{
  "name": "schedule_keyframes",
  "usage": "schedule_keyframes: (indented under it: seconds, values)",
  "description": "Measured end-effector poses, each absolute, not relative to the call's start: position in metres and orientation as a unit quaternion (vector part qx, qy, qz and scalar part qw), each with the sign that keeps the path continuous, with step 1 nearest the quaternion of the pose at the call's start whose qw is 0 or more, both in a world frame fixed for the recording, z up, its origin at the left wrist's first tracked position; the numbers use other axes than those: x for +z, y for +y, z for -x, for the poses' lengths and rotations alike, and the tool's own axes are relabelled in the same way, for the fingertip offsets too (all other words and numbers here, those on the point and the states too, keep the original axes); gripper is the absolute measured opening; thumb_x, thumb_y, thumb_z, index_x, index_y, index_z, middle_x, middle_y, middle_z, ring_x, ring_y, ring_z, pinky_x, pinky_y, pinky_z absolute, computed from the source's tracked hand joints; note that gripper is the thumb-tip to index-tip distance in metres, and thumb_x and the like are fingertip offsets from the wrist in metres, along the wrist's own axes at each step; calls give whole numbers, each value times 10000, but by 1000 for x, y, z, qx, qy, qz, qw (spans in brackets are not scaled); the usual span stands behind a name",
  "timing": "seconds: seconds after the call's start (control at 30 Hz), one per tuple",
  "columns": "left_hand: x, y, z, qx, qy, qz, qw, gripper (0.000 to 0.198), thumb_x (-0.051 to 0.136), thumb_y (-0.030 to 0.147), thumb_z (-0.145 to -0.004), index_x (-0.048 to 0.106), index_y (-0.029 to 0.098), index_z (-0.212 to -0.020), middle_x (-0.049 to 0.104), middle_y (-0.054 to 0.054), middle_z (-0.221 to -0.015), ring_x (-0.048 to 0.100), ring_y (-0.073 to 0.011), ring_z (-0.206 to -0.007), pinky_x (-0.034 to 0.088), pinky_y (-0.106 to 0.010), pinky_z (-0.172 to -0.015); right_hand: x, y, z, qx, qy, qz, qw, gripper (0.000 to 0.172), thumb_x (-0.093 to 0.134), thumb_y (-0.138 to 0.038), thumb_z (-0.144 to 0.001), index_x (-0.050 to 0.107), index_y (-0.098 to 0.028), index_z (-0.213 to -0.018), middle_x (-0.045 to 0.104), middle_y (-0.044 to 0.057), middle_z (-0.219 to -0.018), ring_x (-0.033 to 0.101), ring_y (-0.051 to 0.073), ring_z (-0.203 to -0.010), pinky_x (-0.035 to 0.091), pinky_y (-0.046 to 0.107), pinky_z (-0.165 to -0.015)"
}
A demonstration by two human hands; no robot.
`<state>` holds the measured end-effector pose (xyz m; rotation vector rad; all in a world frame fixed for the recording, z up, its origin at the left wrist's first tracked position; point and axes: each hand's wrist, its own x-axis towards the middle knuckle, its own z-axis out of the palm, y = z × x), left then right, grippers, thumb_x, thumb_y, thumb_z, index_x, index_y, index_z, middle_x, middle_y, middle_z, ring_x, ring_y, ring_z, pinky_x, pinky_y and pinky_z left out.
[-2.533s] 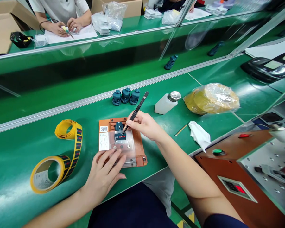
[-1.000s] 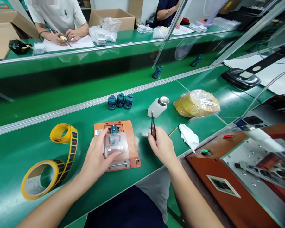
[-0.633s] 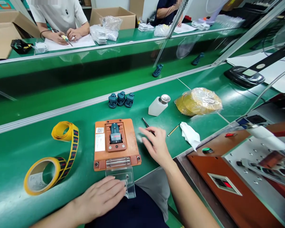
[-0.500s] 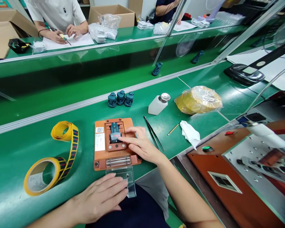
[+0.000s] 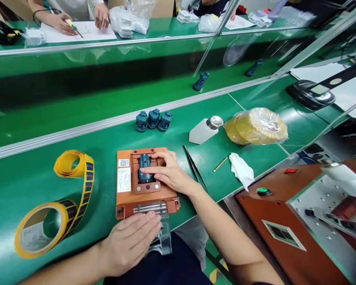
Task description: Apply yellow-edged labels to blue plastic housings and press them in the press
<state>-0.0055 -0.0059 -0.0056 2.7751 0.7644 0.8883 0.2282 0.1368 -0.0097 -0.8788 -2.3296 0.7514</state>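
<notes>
A dark blue-green battery pack (image 5: pixel 145 175) lies in the recess of an orange-brown fixture (image 5: pixel 125 202). My right hand (image 5: pixel 173 174) is over the fixture's right side, fingers apart, one stretched across the pack. It grips nothing that I can see. Palm down and fingers extended, my left hand (image 5: pixel 133 241) rests on the clear hinged plate (image 5: pixel 165 235) at the fixture's near edge, covering part of it. To the left, a yellow label roll (image 5: pixel 20 235) stretches out a strip of dark labels (image 5: pixel 87 186).
Three battery housings (image 5: pixel 153 118) stand behind the fixture. Rightward are tweezers (image 5: pixel 195 168), a dispenser bottle (image 5: pixel 201 131), a thin stick (image 5: pixel 220 164), white tissue (image 5: pixel 241 170) and wrapped yellow rolls (image 5: pixel 255 126). An orange machine (image 5: pixel 273 213) stands right. A co-worker's hands (image 5: pixel 61 23) work across the belt.
My right index finger has moved up and left across the battery pack. My left hand has shifted slightly toward the fixture hinge. The camera view has tilted down.
</notes>
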Motion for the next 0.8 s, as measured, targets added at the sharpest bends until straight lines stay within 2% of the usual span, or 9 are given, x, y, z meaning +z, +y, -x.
schedule_keyframes:
  seconds: [0.17, 0.37, 0.5, 0.57, 0.6, 0.7, 0.73, 0.8]
  values:
    - [-2, -3, 3, 297, 258, -917, 57, 436, 506, 31, -912, 634, 62, -1328, 675, -86, -1368, 521, -207, -1390, 297, -342, -1250, -8, 122, -230, 301, -868, 305, 253, 417, 375, -498, -1053, 656, -385, -1339, 424, 77, -1313, 375, 280, -1269, 333, 523, -1148]
    - [1, 2, 2, 315, 258, -911, 58, 395, 519, 41, -929, 651, 75, -1300, 701, -72, -1330, 556, -177, -1355, 308, -317, -1244, -7, 130, -222, 288, -859, 350, 236, 367, 413, -464, -1053, 726, -397, -1231, 402, 67, -1354, 348, 287, -1300, 311, 512, -1154]
    - [0, 1, 3, 323, 259, -908, 56, 383, 509, 46, -925, 661, 70, -1276, 715, -87, -1304, 581, -183, -1330, 343, -321, -1226, 0, 143, -214, 308, -839, 361, 266, 439, 316, -436, -1083, 689, -311, -1278, 475, 87, -1267, 410, 261, -1267, 318, 499, -1144]
    - [0, -1, 3, 327, 256, -907, 67, 392, 509, 41, -916, 650, 62, -1281, 715, -107, -1300, 592, -202, -1318, 394, -337, -1197, 11, 140, -211, 303, -820, 401, 275, 417, 351, -460, -1073, 644, -241, -1275, 525, 98, -1210, 462, 258, -1205, 381, 485, -1087]
    - [1, -1, 3, 332, 253, -905, 77, 401, 513, 40, -912, 639, 62, -1292, 717, -117, -1293, 603, -209, -1306, 430, -345, -1171, 16, 138, -209, 288, -815, 427, 265, 410, 445, -521, -1033, 631, -213, -1230, 546, 105, -1177, 482, 269, -1161, 424, 477, -1033]
    - [13, 6, 4, 369, 260, -886, 110, 449, 534, 41, -906, 595, 96, -1347, 730, -130, -1263, 644, -223, -1250, 514, -383, -1088, 26, 127, -201, 216, -830, 481, 182, 553, 739, -669, -787, 598, -188, -1020, 586, 107, -1068, 520, 299, -1030, 487, 458, -864]
    - [20, 12, 3, 385, 277, -873, 112, 466, 541, 32, -904, 591, 126, -1357, 735, -120, -1255, 655, -222, -1232, 514, -398, -1084, 27, 125, -198, 196, -838, 484, 155, 566, 774, -671, -747, 586, -187, -970, 596, 102, -1029, 535, 297, -993, 488, 453, -837]
    - [36, 31, 1, 424, 336, -834, 110, 463, 563, 24, -901, 626, 196, -1327, 741, -87, -1242, 664, -220, -1209, 485, -426, -1103, 28, 122, -191, 166, -846, 486, 145, 511, 787, -619, -758, 569, -183, -914, 614, 93, -967, 568, 287, -943, 488, 452, -824]
